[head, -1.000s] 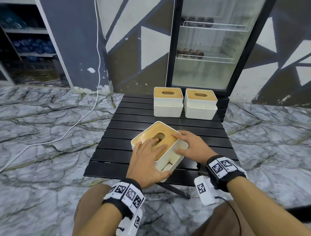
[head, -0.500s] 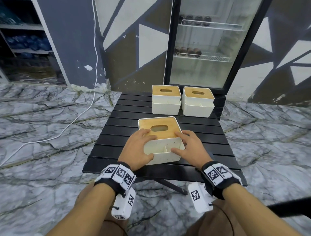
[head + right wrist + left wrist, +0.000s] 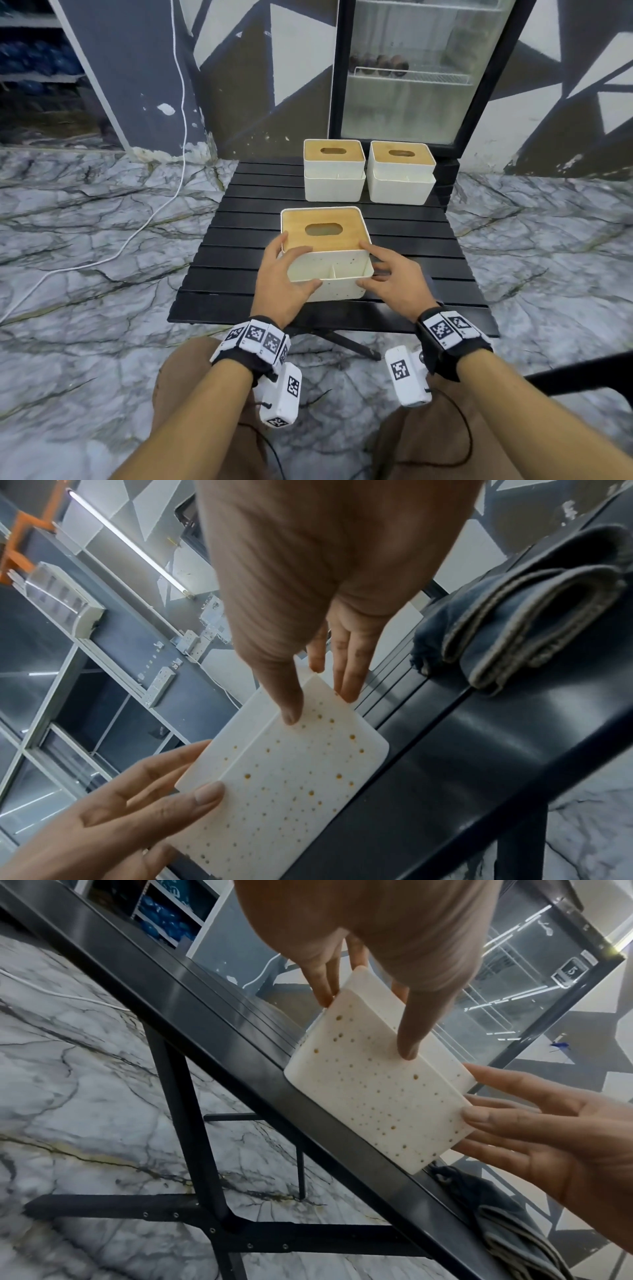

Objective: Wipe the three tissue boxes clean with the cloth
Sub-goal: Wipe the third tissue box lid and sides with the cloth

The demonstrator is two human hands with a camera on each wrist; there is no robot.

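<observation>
The near tissue box (image 3: 325, 250), white with brown specks and a wooden slotted lid, stands square on the black slatted table (image 3: 239, 274). My left hand (image 3: 294, 265) clasps its front left corner, with the thumb across the front wall and the fingers along the side. Holding the front right corner is my right hand (image 3: 375, 270), thumb on the front face (image 3: 291, 777) and fingers on the right side. Two more tissue boxes (image 3: 334, 171) (image 3: 400, 171) stand side by side at the table's back edge. A folded dark blue-grey cloth (image 3: 531, 615) lies on the table's front right, hidden under my right wrist in the head view.
A glass-door fridge (image 3: 404, 68) stands right behind the table. A white cable (image 3: 137, 233) trails over the marble floor on the left. The table's folding leg (image 3: 192, 1123) shows below its front edge. My knees are just below the table.
The near box was tilted and turned diagonally a second ago; it now sits flat and square, open compartment toward me. Both hands slid from its top to its front corners.
</observation>
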